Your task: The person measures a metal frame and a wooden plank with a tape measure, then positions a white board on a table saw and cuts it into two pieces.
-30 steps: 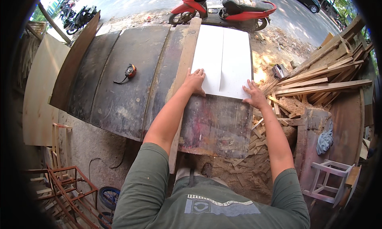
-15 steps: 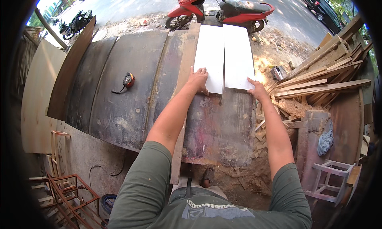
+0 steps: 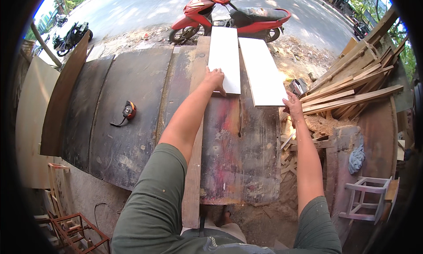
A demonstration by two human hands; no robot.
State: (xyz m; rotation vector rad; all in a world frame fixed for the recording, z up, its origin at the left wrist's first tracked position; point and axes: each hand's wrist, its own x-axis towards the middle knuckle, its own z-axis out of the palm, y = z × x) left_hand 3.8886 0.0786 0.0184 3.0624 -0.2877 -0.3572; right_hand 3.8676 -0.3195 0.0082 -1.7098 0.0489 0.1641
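Note:
Two long white boards lie side by side at the far end of a dark, stained worktable (image 3: pixel 240 166), with a gap between them. My left hand (image 3: pixel 216 80) grips the left white board (image 3: pixel 224 55) near its close left corner, fingers over the top and thumb by the near edge. At the near right corner of the right white board (image 3: pixel 263 75), my right hand (image 3: pixel 293 105) holds on. That board is angled, its near end swung right and its dark near edge showing. The fingers under it are partly hidden.
A tape measure (image 3: pixel 128 110) lies on the table's left part. A wooden strip (image 3: pixel 192 183) runs along the tabletop. Beyond stands a red motorbike (image 3: pixel 238 20). Stacked timber (image 3: pixel 352 93) and a small pale stool frame (image 3: pixel 365 199) are at the right.
The right board's near end has come toward me and turned right with my right hand. The left board's near end now sits farther from it. My view has shifted slightly.

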